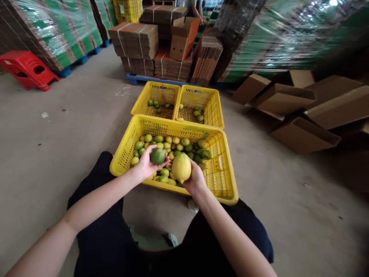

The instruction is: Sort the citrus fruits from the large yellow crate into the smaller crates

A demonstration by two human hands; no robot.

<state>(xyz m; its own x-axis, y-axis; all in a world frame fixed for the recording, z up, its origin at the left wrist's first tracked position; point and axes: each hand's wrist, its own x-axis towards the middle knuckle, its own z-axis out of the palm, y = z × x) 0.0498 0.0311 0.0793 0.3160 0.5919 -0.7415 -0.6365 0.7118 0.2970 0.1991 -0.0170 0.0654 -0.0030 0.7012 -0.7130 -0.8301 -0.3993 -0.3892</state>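
Lemon (181,168) in right hand (198,181), green fruit (157,156) in left hand (146,164), both over front crate (215,175)

Lemon sat right of the green fruit and a bit closer to the wearer, long axis roughly fore-aft, nippled tip toward the wearer. Gap between the two was narrow; left fingertips ended just beside the lemon, contact or not couldn't be told.

Right hand was curled around the lemon's right side and underside, firm-looking hold. Left hand was palm up, half open: green fruit rested in the cupped fingers, thumb along its far side.

Pile (180,147) lay below and beyond both hands in the front crate, mixed green and yellow. Two rear crates stood past its far rim: rear left crate (139,100) with a few green fruits, rear right crate (215,107) with a few yellow-green ones. Left hand was nearer the rear left crate; right hand was the closer one to the wearer.

Hidden: right fingers mostly behind the lemon, green fruit's underside, pile's near middle behind hands and fruit. Hand height above the pile was hard to judge. Boxes (285,98) at right were smeared; co-worker (197,9) at top was cut off by the frame.
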